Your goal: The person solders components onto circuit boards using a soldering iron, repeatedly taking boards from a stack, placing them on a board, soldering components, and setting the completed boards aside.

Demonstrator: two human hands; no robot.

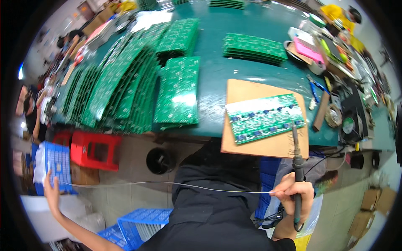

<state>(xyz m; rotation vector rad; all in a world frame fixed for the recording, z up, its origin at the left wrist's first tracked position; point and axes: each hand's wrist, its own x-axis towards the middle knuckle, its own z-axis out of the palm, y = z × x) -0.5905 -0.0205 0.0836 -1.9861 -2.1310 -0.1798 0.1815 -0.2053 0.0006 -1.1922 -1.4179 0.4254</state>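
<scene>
My right hand (296,193) is wrapped round the handle of a soldering iron (297,167). Its tip points up at the lower right part of a green circuit board (264,118); contact cannot be made out. Between thumb and forefinger of that hand is one end of a thin solder wire (167,182). The wire runs left across my lap in a slight sag. Out at the far left, my left hand (51,193) is open with its fingers apart, close to the wire's other end; whether it touches is unclear. Under the board lies a tan cardboard sheet (234,144).
Stacks of green boards (125,83) crowd the table's left; another stack (254,47) lies farther back. Pliers (314,90) and a fan (351,125) sit at right. Below are a red stool (95,149), a black bin (160,161) and blue crates (144,217). Other people sit farther off.
</scene>
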